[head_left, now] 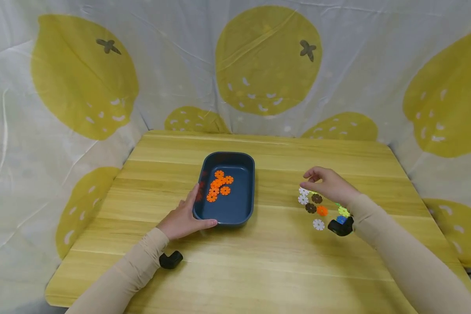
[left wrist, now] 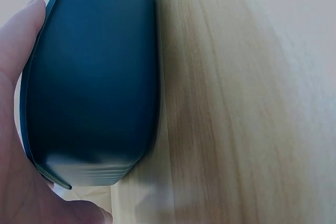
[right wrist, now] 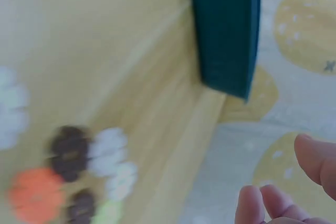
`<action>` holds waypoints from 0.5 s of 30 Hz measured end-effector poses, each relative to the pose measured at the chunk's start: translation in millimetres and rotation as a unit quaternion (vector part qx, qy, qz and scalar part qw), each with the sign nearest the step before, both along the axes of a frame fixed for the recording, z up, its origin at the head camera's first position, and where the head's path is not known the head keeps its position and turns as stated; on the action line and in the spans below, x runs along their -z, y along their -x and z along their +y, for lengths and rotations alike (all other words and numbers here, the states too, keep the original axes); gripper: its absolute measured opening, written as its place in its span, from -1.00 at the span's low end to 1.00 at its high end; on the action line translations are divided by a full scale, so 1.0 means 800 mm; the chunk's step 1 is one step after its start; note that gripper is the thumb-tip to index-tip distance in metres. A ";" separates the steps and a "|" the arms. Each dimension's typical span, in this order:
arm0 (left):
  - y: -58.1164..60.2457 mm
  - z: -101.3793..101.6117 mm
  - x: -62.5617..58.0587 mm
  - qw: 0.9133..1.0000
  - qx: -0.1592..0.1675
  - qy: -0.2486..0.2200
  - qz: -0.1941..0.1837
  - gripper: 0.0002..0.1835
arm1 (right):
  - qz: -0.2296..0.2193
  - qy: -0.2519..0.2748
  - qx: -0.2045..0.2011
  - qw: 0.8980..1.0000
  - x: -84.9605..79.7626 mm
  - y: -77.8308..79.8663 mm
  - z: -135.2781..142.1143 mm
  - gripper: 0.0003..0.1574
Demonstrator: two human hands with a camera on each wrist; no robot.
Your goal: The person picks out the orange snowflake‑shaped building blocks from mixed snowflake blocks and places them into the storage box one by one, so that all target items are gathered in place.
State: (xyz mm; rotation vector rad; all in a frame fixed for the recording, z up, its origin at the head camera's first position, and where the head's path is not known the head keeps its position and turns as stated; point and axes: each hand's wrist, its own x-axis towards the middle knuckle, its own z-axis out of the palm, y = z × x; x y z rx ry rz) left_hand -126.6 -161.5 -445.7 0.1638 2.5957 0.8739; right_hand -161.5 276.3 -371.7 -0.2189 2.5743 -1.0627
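Note:
A dark blue rectangular tray (head_left: 240, 205) stands on the table, with several orange notched plastic discs (head_left: 214, 191) lying inside on its left half. My left hand (head_left: 182, 221) rests at the tray's near left corner, thumb along the near rim and straight fingers along the left side. To the right, my right hand (head_left: 329, 185) hovers over a loose group of discs, fingers loosely bent and apart from the thumb. Nothing shows between them in the right wrist view. Below it lie white (head_left: 319, 224), brown (head_left: 311, 208), orange (head_left: 322, 211), yellow-green (head_left: 343, 211) and blue discs (head_left: 341, 220), some partly hidden.
The wooden table (head_left: 259, 270) ends at a back edge against a white curtain (head_left: 172, 56) with yellow fruit prints. Black wrist cameras (head_left: 171, 260) sit under both forearms. A stretch of wood lies between the tray and the loose discs.

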 end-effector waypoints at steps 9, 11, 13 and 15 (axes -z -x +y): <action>0.002 -0.001 -0.003 1.000 0.003 0.008 -0.003 0.43 | -0.046 -0.021 0.039 0.998 0.047 -0.043 0.057 -0.35; 0.002 -0.001 -0.004 1.000 0.004 0.009 -0.004 0.43 | -0.055 -0.019 0.045 0.997 0.055 -0.047 0.061 -0.37; 0.001 -0.001 -0.006 1.000 0.005 0.010 -0.004 0.43 | -0.062 -0.019 0.049 0.997 0.061 -0.050 0.062 -0.39; 0.001 0.000 -0.006 1.000 0.007 0.007 -0.003 0.42 | -0.063 -0.023 0.051 0.996 0.066 -0.052 0.062 -0.41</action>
